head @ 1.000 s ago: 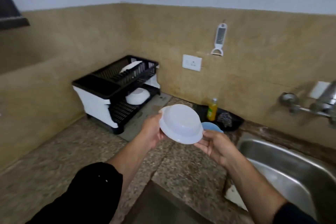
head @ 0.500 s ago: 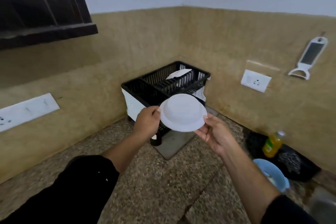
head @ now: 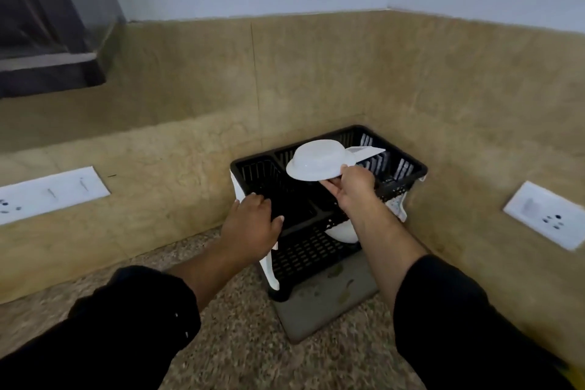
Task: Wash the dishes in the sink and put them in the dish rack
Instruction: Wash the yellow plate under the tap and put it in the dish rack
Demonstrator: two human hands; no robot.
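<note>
A white bowl [head: 318,160] is held upside down over the top tier of the black dish rack [head: 402,172], pinched at its rim by the right hand [head: 349,188]. The left hand [head: 251,228], fingers loosely curled, is rested on the rack's near edge, apart from the bowl.

One wide-angle camera sat on my head and looked forward and down into the counter corner. It stood close over my forearms, with the dish rack [head: 329,196] near frame centre and both walls spreading out behind it. Straight wall edges bowed toward the frame borders. No second view existed to overlap with it.
</note>
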